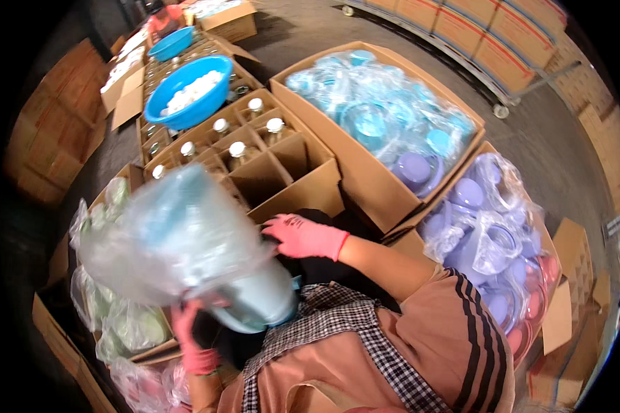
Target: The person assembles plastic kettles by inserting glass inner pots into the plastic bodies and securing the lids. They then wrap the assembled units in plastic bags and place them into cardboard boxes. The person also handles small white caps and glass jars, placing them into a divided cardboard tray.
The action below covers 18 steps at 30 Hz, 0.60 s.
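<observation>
A light blue plastic jug, its upper part covered by a cloudy clear plastic bag, lies tilted across my lap. Motion blurs the bag and the jug's far end. My left hand, in a pink glove with a dark palm, is closed at the jug's near-left side by the bag's edge; its fingertips are partly hidden. On the other side my right hand, gloved the same way, is open beside the jug with its fingers bent toward the plastic. Whether it touches the bag cannot be made out.
Ahead stands a divided carton of bottles with white caps. A blue basin of white caps sits beyond it. Cartons hold bagged blue jugs, purple ones and green ones. Another person is at the far end.
</observation>
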### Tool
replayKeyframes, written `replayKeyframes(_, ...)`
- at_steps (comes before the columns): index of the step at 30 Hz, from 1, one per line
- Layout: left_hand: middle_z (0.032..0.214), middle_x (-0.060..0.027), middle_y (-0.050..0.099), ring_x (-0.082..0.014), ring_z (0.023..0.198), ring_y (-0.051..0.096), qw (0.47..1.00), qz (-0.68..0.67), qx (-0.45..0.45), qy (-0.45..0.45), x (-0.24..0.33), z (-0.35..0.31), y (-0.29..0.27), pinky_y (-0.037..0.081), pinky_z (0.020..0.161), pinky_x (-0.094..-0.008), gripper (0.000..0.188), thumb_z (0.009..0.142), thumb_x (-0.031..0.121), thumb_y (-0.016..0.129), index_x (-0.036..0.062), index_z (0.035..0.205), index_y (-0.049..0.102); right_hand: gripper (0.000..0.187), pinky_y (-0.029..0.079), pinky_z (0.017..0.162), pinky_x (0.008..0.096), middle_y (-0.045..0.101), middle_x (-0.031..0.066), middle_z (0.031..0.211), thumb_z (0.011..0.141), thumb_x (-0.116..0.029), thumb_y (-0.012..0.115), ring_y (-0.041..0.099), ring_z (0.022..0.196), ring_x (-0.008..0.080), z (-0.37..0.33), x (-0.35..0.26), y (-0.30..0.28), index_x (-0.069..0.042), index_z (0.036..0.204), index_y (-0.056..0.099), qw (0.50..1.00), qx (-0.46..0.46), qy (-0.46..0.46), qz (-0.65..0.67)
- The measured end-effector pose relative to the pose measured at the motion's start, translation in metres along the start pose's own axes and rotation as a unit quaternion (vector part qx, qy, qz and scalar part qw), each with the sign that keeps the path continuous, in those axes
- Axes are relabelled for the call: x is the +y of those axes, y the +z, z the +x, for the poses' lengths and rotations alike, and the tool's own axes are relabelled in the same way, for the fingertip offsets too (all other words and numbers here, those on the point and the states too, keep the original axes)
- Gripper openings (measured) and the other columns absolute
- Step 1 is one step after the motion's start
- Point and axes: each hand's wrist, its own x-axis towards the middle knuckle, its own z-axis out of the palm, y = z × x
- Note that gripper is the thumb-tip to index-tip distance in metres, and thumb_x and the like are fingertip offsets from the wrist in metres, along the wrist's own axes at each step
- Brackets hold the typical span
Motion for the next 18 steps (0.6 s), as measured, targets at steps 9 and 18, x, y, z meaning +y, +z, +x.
replayKeyframes(9,0.125,-0.0132,0.039,-0.0207,0.11,0.041,0.97,0.179,0.086,0.14,0.031,0.011,-0.086,0.035,0.092,-0.0332,0.046,0.089,0.021,0.044,-0.0014,0.128,0.032,0.058,0.044,0.073,0.0383,0.052,0.0196,0.093,0.073,-0.044,0.058,0.053,0.086,0.0335,-0.041,-0.068,0.019,0.005,0.102,0.049,0.989,0.027,-0.028,0.139)
replayKeyframes(18,0.126,-0.0157,0.038,-0.0241,0.11,0.042,0.982,0.102,0.151,0.047,-0.006,-0.01,-0.029,0.037,0.09,-0.0344,0.049,0.085,0.015,0.048,-0.0034,0.127,0.031,0.034,0.045,0.067,0.0377,0.058,0.017,0.084,0.072,-0.028,0.06,0.056,0.081,0.0306,-0.058,-0.088,0.005,0.001,0.087,0.054,0.974,-0.131,-0.025,0.185)
